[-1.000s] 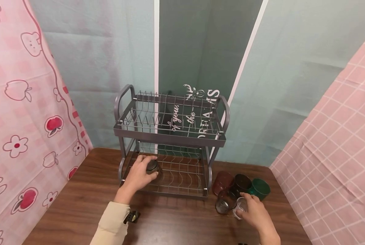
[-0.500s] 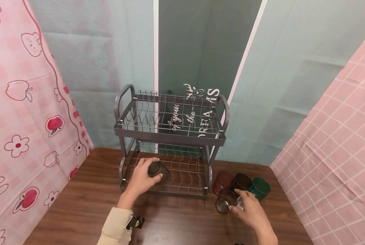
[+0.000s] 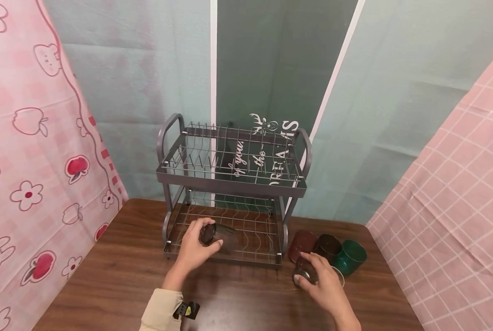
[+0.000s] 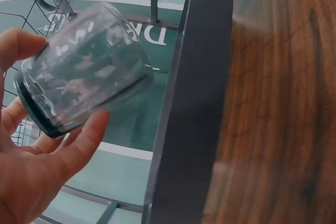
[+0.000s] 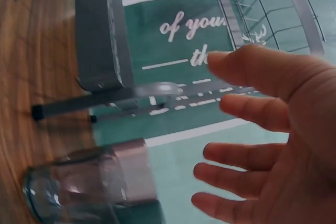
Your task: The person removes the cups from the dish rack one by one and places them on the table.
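Observation:
A smoky grey drinking glass (image 3: pixel 225 238) is tilted over the lower shelf of the dish rack (image 3: pixel 231 185), its mouth turned away from the palm. My left hand (image 3: pixel 196 248) grips this glass near its thick base; the left wrist view shows thumb and fingers on either side of the glass (image 4: pixel 86 72). My right hand (image 3: pixel 325 286) hovers at a dark see-through glass (image 3: pixel 303 276) on the table. Seen from the right wrist, the fingers of the right hand (image 5: pixel 268 140) are spread, apart from a see-through glass (image 5: pixel 79 187) at lower left.
Behind the right hand stand a red glass (image 3: pixel 303 245), a dark brown glass (image 3: pixel 329 247) and a green glass (image 3: pixel 352 256). A clear glass (image 3: pixel 341 276) is partly hidden by that hand. The rack's upper shelf (image 3: pixel 229 158) overhangs the lower one. Fabric walls enclose the wooden table (image 3: pixel 238 299).
My left hand has shifted slightly right and tipped the smoky grey glass further over. My right hand has moved left from the clear glass to the dark see-through one.

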`<move>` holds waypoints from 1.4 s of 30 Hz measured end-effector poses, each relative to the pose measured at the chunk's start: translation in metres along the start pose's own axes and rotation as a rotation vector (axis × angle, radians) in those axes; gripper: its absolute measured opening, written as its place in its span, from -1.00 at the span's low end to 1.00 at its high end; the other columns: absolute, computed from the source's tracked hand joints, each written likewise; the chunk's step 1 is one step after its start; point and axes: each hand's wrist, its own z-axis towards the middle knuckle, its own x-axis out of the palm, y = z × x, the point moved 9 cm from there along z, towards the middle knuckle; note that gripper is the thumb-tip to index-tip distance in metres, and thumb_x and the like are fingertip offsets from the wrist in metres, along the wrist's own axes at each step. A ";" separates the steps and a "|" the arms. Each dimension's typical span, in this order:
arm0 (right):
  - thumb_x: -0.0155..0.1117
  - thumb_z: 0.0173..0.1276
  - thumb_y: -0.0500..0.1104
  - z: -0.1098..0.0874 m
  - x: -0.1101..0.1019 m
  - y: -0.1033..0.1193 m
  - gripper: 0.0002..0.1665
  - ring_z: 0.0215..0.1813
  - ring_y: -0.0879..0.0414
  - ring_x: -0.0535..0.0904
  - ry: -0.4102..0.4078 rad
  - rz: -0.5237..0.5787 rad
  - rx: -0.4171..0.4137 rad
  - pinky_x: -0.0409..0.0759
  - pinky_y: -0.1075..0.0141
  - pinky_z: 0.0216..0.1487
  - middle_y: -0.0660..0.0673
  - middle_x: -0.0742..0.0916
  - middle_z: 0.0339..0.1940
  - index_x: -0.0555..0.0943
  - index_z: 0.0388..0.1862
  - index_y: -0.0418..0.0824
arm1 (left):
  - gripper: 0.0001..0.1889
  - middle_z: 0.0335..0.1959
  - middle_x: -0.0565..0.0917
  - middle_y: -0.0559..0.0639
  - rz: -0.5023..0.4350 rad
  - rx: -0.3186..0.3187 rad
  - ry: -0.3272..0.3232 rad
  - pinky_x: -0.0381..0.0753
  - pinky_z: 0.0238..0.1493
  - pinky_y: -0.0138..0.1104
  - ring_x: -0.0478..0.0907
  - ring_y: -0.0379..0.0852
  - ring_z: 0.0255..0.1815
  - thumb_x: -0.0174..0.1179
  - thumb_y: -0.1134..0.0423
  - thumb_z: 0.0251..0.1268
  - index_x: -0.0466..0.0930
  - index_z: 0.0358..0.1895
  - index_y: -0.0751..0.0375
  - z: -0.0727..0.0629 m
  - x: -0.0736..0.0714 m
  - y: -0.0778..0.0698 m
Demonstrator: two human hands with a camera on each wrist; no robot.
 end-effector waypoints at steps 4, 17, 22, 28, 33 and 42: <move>0.53 -0.07 -0.21 0.000 0.004 0.003 -0.35 0.05 -0.16 0.50 -0.047 0.059 -0.037 0.46 -0.10 -0.10 -0.23 0.58 0.03 0.55 0.08 -0.20 | -0.45 -0.11 0.46 -0.03 -0.101 -0.029 0.025 0.47 -0.27 -0.17 0.42 -0.08 -0.12 0.46 0.29 -0.18 0.47 -0.01 0.12 -0.004 0.006 0.006; 0.53 -0.09 -0.32 0.001 0.023 0.009 -0.28 -0.02 0.08 0.53 -0.119 0.331 -0.019 0.57 0.19 -0.25 -0.11 0.61 0.02 0.52 0.14 -0.23 | -0.48 -0.14 0.45 0.21 -0.475 -0.072 0.024 0.59 -0.34 -0.22 0.44 0.03 -0.18 0.31 0.61 -0.15 0.33 -0.03 0.49 -0.016 0.011 -0.024; 0.49 -0.06 -0.39 0.005 0.031 0.008 -0.28 0.04 0.18 0.50 -0.116 0.494 0.004 0.56 0.18 -0.19 -0.20 0.60 0.05 0.48 0.15 -0.31 | -0.47 -0.10 0.40 0.36 -0.599 -0.074 0.021 0.58 -0.29 -0.25 0.42 0.05 -0.15 0.23 0.70 -0.15 0.25 -0.01 0.61 -0.019 0.020 -0.022; 0.44 -0.03 -0.44 0.005 0.042 0.011 -0.29 0.05 0.15 0.50 -0.093 0.640 -0.015 0.57 0.13 -0.18 -0.25 0.57 0.07 0.45 0.17 -0.33 | -0.47 -0.10 0.35 0.34 -0.672 -0.065 -0.001 0.56 -0.30 -0.33 0.42 -0.01 -0.14 0.18 0.74 -0.16 0.22 -0.02 0.64 -0.026 0.029 -0.025; 0.40 0.01 -0.47 0.005 0.051 0.015 -0.29 0.08 0.13 0.49 -0.066 0.730 -0.038 0.56 0.09 -0.14 -0.23 0.56 0.08 0.41 0.19 -0.40 | -0.49 -0.12 0.34 0.35 -0.724 -0.047 -0.015 0.56 -0.31 -0.33 0.42 -0.08 -0.15 0.14 0.76 -0.17 0.21 -0.04 0.66 -0.032 0.035 -0.027; 0.27 0.08 -0.54 0.006 0.066 0.023 -0.28 0.19 0.02 0.43 0.012 0.928 -0.065 0.52 0.09 -0.05 -0.25 0.48 0.19 0.29 0.26 -0.47 | -0.49 -0.11 0.38 0.30 -0.681 -0.087 0.049 0.57 -0.33 -0.28 0.48 -0.06 -0.18 0.18 0.68 -0.14 0.24 -0.02 0.61 -0.039 0.047 -0.033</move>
